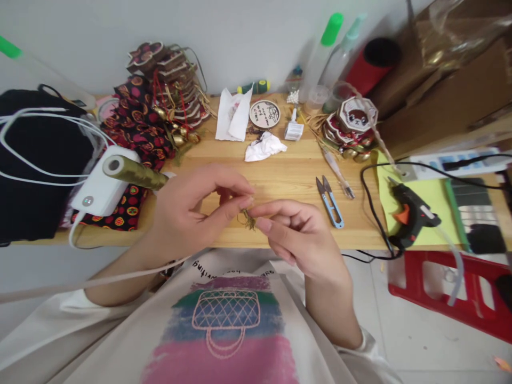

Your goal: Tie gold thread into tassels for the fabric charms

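Olive strands (250, 221), probably thread, are pinched mid-frame by the left hand (192, 213) and right hand (302, 234), fingertips closed, best kept steady and gently taut by the table (294, 181).

A small handicraft workspace, whether in a home or a workshop I cannot tell. A wooden table (288, 176) against a wall (240, 42) carries thread snips (333, 201) and a hot glue gun (415, 216) at 3 o'clock, stacked bell ornaments (180, 80) at 11 and patterned fabric (138, 117) at 10. A cardboard box (452, 85) stands at 2 o'clock, a red plastic stool (472, 316) at 4.
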`<state>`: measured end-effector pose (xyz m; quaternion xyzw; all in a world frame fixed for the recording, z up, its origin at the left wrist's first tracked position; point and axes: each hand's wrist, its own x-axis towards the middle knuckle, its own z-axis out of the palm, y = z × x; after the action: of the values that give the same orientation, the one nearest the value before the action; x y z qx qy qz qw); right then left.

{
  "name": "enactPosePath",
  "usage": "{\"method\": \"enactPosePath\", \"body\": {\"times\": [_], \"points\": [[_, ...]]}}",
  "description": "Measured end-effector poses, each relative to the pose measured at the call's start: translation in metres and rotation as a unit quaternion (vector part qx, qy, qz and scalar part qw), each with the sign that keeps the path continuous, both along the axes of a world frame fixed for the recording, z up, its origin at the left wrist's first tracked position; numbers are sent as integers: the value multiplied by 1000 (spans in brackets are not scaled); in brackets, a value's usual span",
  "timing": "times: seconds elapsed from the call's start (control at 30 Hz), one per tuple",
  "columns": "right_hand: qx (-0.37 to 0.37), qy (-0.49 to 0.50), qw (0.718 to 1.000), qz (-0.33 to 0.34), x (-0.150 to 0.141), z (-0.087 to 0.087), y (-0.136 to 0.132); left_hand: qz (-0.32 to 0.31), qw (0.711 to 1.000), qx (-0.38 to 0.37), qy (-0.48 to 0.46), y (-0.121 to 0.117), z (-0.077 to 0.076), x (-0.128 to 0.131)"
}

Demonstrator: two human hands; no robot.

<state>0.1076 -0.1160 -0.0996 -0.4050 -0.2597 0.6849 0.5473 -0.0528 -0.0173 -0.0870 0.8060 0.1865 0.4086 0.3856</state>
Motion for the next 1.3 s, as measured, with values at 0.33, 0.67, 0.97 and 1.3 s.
{"method": "enactPosePath", "body": {"times": [0.33, 0.67, 0.97, 1.3], "points": [[27, -48, 998, -35, -5, 8, -13, 5, 1000, -1, 5, -8, 10, 1], [11, -74, 995, -63, -10, 19, -22, 8, 998, -61, -30, -15, 18, 6], [43, -178, 977, -105, -14, 21, -28, 23, 989, -129, -70, -19, 23, 11], [79, -246, 959, -116, -15, 20, -26, 34, 995, -89, -31, -24, 26, 9]]}}
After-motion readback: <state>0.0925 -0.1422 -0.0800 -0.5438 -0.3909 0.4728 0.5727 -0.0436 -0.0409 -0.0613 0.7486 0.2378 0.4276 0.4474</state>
